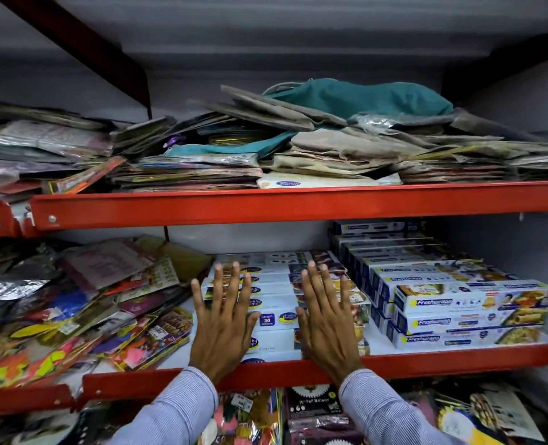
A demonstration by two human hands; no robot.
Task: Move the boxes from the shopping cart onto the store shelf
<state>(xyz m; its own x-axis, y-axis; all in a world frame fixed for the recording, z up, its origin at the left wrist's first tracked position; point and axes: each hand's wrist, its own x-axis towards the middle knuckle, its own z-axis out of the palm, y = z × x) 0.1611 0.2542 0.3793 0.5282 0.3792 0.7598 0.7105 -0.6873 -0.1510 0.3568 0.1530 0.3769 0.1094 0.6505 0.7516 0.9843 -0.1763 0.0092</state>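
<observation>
At 9 o'clock on the middle shelf [298, 369] I see a messy heap of colourful packets [73, 309], some foil, some party stuff, sliding toward the red front lip. Just right of that, my left hand [223, 326] lies flat, palm down, fingers spread wide and pointing to 12 o'clock, resting on the white boxes [274, 301] stacked in rows at centre. Nothing pinched. Striped blue sleeve [176, 409] comes up from 6 o'clock. My right hand [325, 322] does the same just beside it: flat, fingers splayed, palm on the same box stack, thumbs of the two hands near each other but apart. One box between the hands reads "Length 30 Meters". At 3 o'clock, a taller stack of Freshwrapp boxes [472, 313], blue and white, stepping back toward the rear wall, right beside the white ones. Upper shelf [298, 203] at 12 o'clock: piles of flat paper bags [346, 149] and a teal cloth bag [362, 97] on top. Below at 6 o'clock, more packets, one marked foil balloon [314, 409]. Shopping cart not in view.
</observation>
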